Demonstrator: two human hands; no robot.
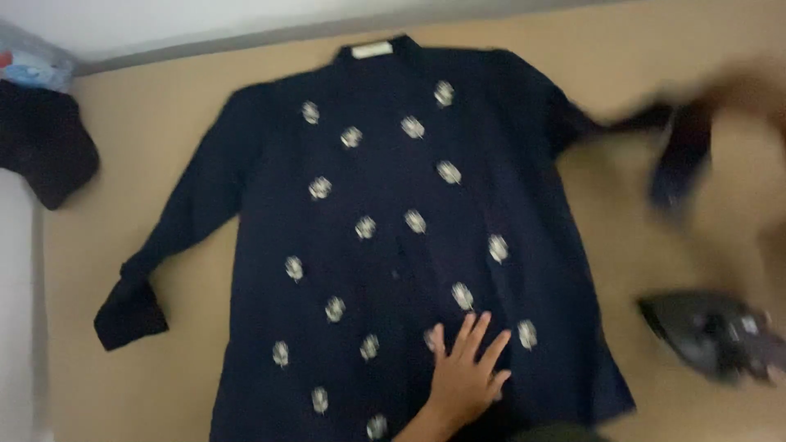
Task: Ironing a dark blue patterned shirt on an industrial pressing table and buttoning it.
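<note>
A dark navy long-sleeved shirt (pixel 393 237) with small silver motifs lies front up on a tan surface (pixel 188 393), collar toward the far edge. My left hand (pixel 467 372) rests flat on the shirt's lower front, fingers spread. At the upper right, my right hand (pixel 749 86) is blurred by motion. It seems to grip the shirt's right sleeve (pixel 679 155), lifted off the surface with its cuff hanging down. The other sleeve (pixel 164 245) lies spread out to the left.
A dark clothes iron (pixel 712 331) sits on the tan surface to the right of the shirt's hem. A dark bundle of cloth (pixel 41 147) lies at the far left edge, with a blue and red packet (pixel 24 67) behind it. A pale wall runs along the top.
</note>
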